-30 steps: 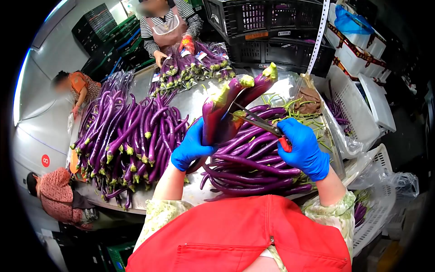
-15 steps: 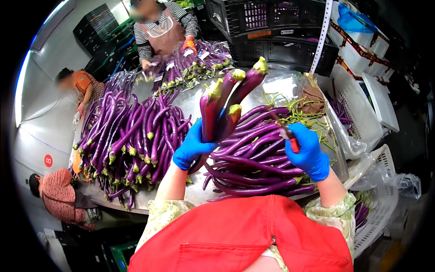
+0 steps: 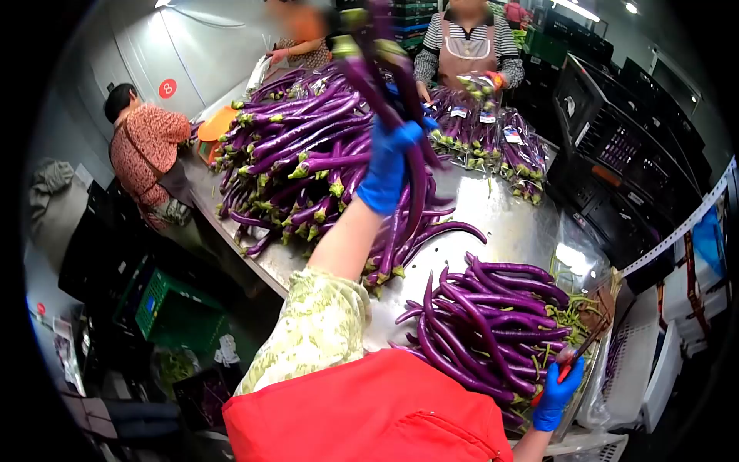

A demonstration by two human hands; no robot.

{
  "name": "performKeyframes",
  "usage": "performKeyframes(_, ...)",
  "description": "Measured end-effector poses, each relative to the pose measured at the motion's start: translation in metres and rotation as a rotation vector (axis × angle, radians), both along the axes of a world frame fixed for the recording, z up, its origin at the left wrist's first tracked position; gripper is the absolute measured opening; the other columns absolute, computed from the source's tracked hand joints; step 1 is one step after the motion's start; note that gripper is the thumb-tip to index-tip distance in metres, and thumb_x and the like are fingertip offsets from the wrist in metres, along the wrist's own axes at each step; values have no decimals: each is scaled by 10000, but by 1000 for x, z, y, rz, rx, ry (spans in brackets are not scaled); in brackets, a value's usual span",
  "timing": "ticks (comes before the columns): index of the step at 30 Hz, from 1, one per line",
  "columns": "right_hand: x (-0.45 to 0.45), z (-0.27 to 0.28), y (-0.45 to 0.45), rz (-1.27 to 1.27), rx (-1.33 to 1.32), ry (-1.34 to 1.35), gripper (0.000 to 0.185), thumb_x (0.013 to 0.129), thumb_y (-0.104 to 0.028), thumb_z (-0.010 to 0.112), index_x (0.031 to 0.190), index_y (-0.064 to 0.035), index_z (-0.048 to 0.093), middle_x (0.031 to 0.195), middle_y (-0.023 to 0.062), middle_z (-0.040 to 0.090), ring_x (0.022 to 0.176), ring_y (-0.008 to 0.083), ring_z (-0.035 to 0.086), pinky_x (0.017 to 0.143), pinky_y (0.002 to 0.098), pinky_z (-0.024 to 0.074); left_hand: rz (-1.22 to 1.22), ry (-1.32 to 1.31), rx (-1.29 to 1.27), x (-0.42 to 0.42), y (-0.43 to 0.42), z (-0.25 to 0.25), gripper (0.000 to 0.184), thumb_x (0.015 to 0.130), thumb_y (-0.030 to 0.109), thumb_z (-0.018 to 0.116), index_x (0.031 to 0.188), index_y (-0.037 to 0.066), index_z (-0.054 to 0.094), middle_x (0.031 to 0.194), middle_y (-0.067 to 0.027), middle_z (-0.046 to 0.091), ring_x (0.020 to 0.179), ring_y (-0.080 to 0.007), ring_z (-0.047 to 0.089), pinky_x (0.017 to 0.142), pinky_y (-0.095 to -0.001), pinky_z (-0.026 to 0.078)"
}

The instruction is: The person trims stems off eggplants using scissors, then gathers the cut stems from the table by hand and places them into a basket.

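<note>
Pale walls (image 3: 208, 46) and one round red sign (image 3: 168, 88) back the room at ten o'clock, beyond a metal table (image 3: 493, 212). Between ten and eleven on it lies a large heap of eggplants (image 3: 292, 158); between four and five, a smaller heap (image 3: 481, 327), with green stalk bits (image 3: 571, 317) at its three o'clock edge.

Near twelve, the left hand (image 3: 389, 165), gloved in blue, has its fingers wrapped around a bunch of eggplants (image 3: 366, 85), raised beside the large heap. Between four and five, the right hand (image 3: 556, 394) has its fingers closed about the red handles of the scissors (image 3: 567, 368); whether the blades are parted, I cannot tell.

I judge the step to be shifting the bunch toward the large heap, scissors idle. Setting it down would call for lowering the left hand, then loosening its fingers.

Counted: two gloved hands, one pair of scissors, two loose heaps, at least three eggplants in the blurred bunch, several bagged packs (image 3: 481, 131) between one and two, and three people nearby, at one (image 3: 469, 54), past eleven (image 3: 308, 54) and between nine and ten (image 3: 146, 158).
</note>
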State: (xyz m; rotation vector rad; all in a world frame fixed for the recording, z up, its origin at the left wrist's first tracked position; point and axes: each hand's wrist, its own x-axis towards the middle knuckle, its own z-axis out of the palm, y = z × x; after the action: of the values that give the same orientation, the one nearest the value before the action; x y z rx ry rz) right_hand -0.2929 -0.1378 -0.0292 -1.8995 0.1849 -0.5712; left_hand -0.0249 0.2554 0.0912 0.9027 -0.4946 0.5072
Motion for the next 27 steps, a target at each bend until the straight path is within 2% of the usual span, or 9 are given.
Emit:
performKeyframes(3, -5, -19, -10, 42, -43, 56, 398, 763, 51, 501, 1159, 16, 487, 1043, 62, 528, 992, 153, 517, 924, 290, 391, 239, 58, -329, 58, 56, 3, 345, 771, 120, 639, 1075, 50, 493, 900, -64, 571, 818, -214, 616, 760, -337, 531)
performKeyframes(8, -3, -18, 0, 5, -137, 123, 352, 732, 19, 543, 1079, 5, 487, 897, 33, 495, 744, 93, 473, 678, 248, 428, 559, 257, -593, 164, 187, -15, 704, 759, 437, 713, 1309, 120, 409, 1133, -99, 555, 942, -234, 568, 756, -401, 518)
performKeyframes(12, -9, -25, 5, -34, -132, 261, 377, 760, 37, 530, 1133, 5, 493, 1012, 61, 534, 919, 141, 518, 821, 271, 424, 633, 383, -460, 192, 239, -26, 600, 768, 345, 714, 1251, 75, 482, 1126, -110, 590, 973, -239, 585, 829, -383, 489)
performKeyframes(15, -8, -44, 4, -39, -192, 128, 441, 746, 14, 570, 1178, 21, 482, 898, 34, 510, 716, 85, 470, 632, 230, 421, 804, 405, 53, 180, 247, -37, 523, 775, 276, 714, 1208, 42, 537, 1121, -118, 615, 996, -242, 599, 883, -370, 467)
performKeyframes(19, -21, -58, -8, -50, -343, 9, 461, 768, -9, 609, 1208, 41, 479, 1084, 129, 557, 949, 218, 558, 851, 326, 453, 892, 282, 1034, 130, 280, -37, 424, 785, 185, 715, 1150, -2, 609, 1115, -129, 650, 1027, -247, 616, 956, -353, 438)
performKeyframes(23, -38, -29, -5, -57, -190, 70, 494, 747, -4, 627, 1218, 2, 482, 1064, 98, 539, 852, 167, 533, 759, 287, 463, 1050, 434, 2556, 143, 363, -36, 588, 926, 215, 362, 1461, 359, 164, 1343, -272, 427, 1168, -433, 493, 980, -462, 422)
performKeyframes(25, -46, -26, -7, -121, -126, 53, 458, 747, 9, 619, 1187, -18, 496, 969, 56, 547, 788, 115, 510, 707, 252, 449, 981, 707, 2716, 114, 316, -4, 637, 900, 132, 354, 1463, 357, 161, 1338, -275, 430, 1151, -434, 502, 962, -473, 431)
performKeyframes(26, -54, -27, -10, -161, -71, 63, 442, 746, 11, 618, 1172, -24, 503, 937, 42, 544, 773, 105, 502, 701, 244, 442, 898, 212, 2658, 161, 407, -26, 619, 903, 141, 343, 1469, 319, 167, 1369, -233, 417, 1166, -417, 494, 967, -480, 418)
performKeyframes(27, -60, -27, -12, -196, -16, 73, 427, 746, 13, 616, 1157, -31, 510, 905, 27, 541, 757, 95, 495, 695, 237, 436, 978, 148, 2752, 180, 411, -20, 577, 919, 172, 339, 1475, 244, 204, 1420, -130, 409, 1203, -360, 489, 993, -426, 407)
